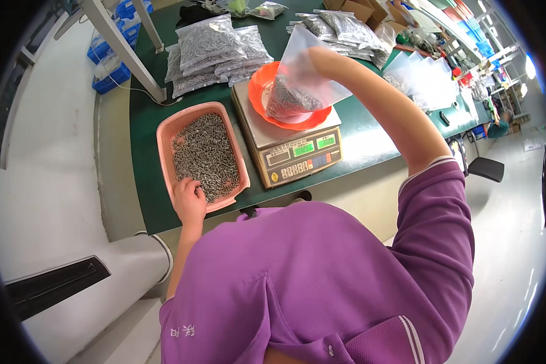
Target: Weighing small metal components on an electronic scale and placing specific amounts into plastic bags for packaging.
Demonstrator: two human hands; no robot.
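In the basket [243,179], the left hand's [188,195] curled fingers touch metal pieces [205,155]; I cannot tell the right hand's [317,62].

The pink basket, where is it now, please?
In the head view, the pink basket is on the green table, left of the scale, the left hand at its near end.

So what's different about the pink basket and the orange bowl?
The pink basket is a long box shape with rounded corners, while the orange bowl is round with a wavy rim. The basket sits on the green table; the bowl sits on a scale. The basket holds loose metal pieces; the bowl has a bag of pieces at it. Both are open on top.
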